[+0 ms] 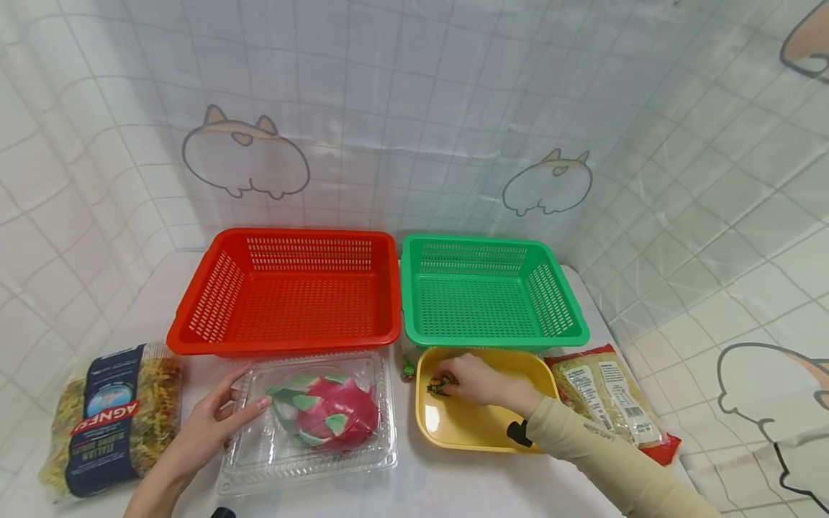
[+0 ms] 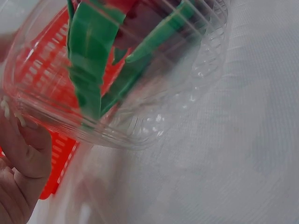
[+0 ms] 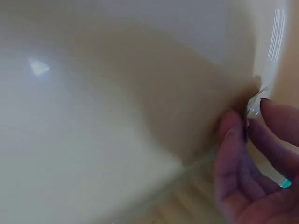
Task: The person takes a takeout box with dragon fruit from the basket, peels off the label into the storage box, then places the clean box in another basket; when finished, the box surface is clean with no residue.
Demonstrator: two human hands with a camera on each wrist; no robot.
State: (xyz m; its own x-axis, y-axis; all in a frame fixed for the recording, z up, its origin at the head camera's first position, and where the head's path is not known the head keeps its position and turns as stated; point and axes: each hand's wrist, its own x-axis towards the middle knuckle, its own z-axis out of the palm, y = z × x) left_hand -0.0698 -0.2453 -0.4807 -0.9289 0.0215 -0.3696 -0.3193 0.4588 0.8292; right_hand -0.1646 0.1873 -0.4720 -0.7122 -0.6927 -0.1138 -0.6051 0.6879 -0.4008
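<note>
My left hand [image 1: 210, 424] grips the left side of a clear plastic container [image 1: 242, 460], its thumb over the lid. A pink dragon fruit with green leaf tips [image 1: 340, 414] lies inside it; in the left wrist view, green leaves [image 2: 91, 51] show through the plastic beside my curled fingers [image 2: 28, 144]. My right hand [image 1: 476, 381] reaches into a yellow basin [image 1: 466, 432]. Between thumb and fingers it pinches a small dark green and yellow wrapped piece [image 1: 442, 383], like a wrapped candy, at the basin's left side. In the right wrist view, its shiny wrapper end [image 3: 253, 105] pokes out.
Behind stand a red basket [image 1: 304, 309] and a green basket [image 1: 473, 309], side by side. A pasta bag [image 1: 106, 424] lies at the left, and a red-edged grain bag [image 1: 605, 396] at the right. A small green piece [image 1: 408, 370] lies between container and basin.
</note>
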